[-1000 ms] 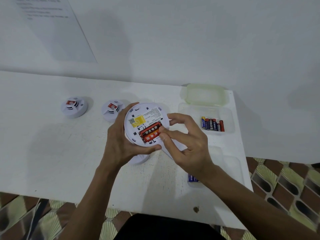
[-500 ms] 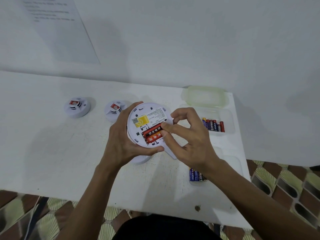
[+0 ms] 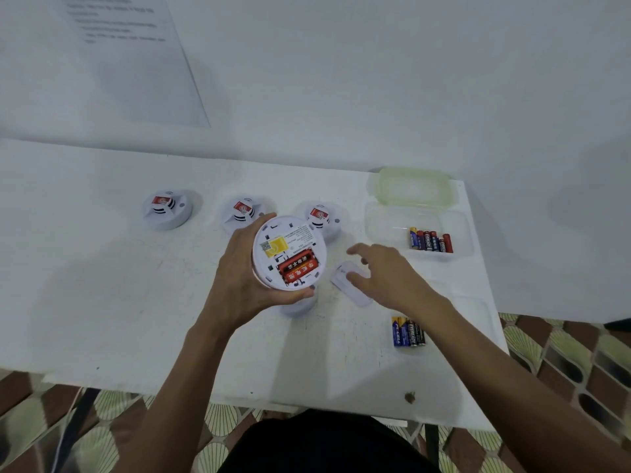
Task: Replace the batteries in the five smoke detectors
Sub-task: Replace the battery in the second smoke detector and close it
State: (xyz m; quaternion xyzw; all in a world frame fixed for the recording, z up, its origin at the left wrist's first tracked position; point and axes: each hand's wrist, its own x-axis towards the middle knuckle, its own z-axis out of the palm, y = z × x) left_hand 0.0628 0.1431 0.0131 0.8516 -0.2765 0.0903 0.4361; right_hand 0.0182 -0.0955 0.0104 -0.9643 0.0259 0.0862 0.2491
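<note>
My left hand (image 3: 239, 285) grips the detector (image 3: 290, 247); my right hand (image 3: 389, 278) hovers, fingers loose, over the cover (image 3: 341, 283) beside the detector. Tilting may spill the red batteries (image 3: 298, 268).

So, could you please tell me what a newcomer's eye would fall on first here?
At the centre, the left hand holds an upturned smoke detector with red batteries in its open bay. Just right of it, the open right hand is over a white cover on the table.

White tabletop (image 3: 102, 302): three smoke detectors (image 3: 243, 213) far side, battery cover (image 3: 360, 297) centre, clear tub (image 3: 375, 227) of batteries (image 3: 431, 240) far right (lid (image 3: 413, 186) behind).
</note>
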